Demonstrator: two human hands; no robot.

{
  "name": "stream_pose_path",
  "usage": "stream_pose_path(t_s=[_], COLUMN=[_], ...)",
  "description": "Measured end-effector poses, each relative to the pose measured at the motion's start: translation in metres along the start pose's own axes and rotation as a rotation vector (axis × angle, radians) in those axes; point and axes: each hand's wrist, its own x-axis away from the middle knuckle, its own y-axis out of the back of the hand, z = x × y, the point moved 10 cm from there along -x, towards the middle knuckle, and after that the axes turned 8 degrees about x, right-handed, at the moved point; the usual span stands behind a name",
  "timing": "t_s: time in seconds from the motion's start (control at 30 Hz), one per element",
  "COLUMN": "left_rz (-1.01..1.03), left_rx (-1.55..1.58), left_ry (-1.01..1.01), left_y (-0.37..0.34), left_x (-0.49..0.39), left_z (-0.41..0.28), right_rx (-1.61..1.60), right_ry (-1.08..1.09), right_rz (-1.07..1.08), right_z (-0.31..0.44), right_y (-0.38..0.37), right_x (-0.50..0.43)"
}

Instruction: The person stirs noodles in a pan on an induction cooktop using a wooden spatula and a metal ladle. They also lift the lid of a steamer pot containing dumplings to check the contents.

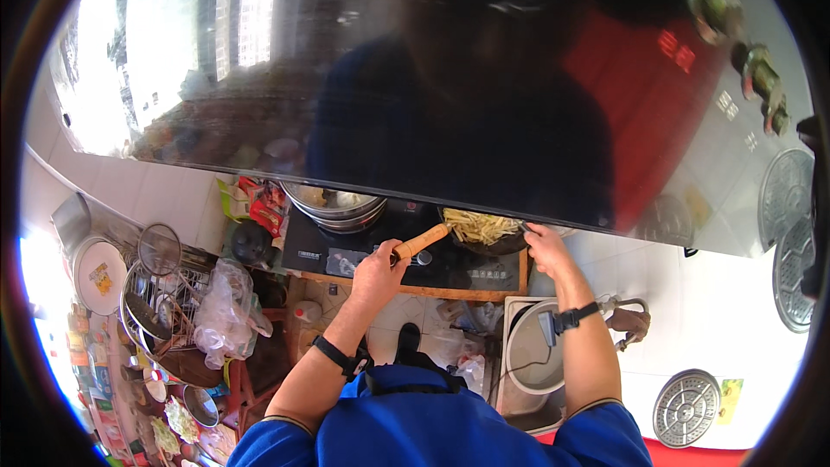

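Note:
My left hand grips the wooden handle of a dark wok on the black cooktop. Pale, strip-cut food fills the visible part of the wok. At the wok's right side, my right hand is closed around the dark handle of a utensil that reaches into the food. What its far end looks like is hidden. Part of the wok's far side lies out of sight below the edge of the glossy range hood.
A stacked metal steamer with food stands on the cooktop's left. The hood hangs low ahead. To my right is a sink with a white basin and a faucet. A dish rack and plastic bags crowd the left.

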Motion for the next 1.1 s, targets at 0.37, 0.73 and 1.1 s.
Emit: stream_pose_path(t_s=[0.37,0.73,1.1], left_rz=[-0.010,0.010,0.142], left_rx=[-0.057,-0.017,-0.207], left_ry=[-0.028,-0.018,-0.013], left_y=[0.003,0.005,0.000], left_x=[0.000,0.003,-0.012], left_z=[-0.007,-0.008,-0.021], right_rx=[0.086,0.883,1.040], right_ry=[0.452,0.444,0.458], right_rz=[-0.188,-0.180,-0.178], right_z=[0.034,0.090,0.034], right_y=[0.006,0.062,0.100], right_x=[-0.088,0.077,0.051])
